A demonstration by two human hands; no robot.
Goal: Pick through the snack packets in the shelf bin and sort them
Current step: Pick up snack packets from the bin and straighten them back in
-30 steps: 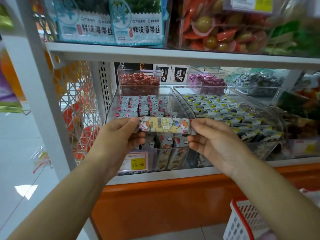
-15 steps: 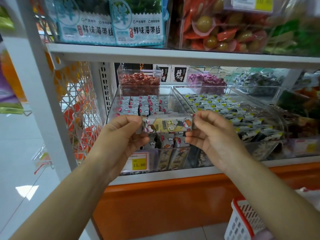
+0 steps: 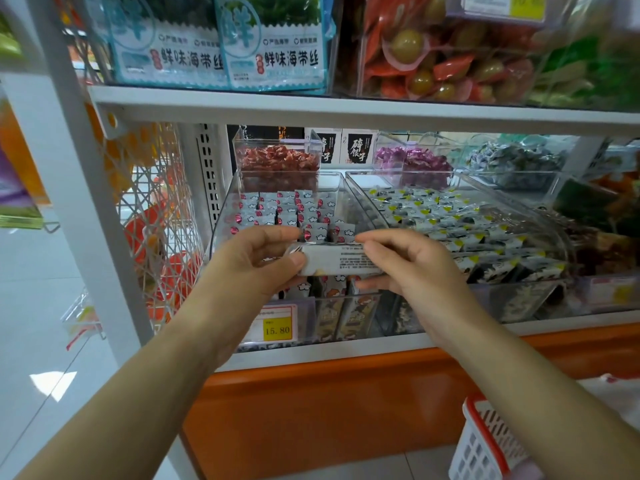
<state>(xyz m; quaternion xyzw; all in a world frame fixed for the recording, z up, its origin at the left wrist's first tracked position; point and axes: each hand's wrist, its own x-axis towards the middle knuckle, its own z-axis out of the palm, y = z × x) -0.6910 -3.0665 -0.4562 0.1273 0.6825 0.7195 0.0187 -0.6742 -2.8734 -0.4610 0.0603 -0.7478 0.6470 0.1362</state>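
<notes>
long snack packet (image 3: 334,260), pale printed back toward camera

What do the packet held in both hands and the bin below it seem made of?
White oblong snack packet: probably thin plastic film, semi-glossy; its crimped end shines silvery. Clear rectangular shelf bin: rigid transparent plastic, perhaps acrylic, glossy; packets show through its walls and the edges glint.

The packet (image 3: 332,259) is over the bin's (image 3: 221,220) front, price tag (image 3: 277,329) below.
</notes>
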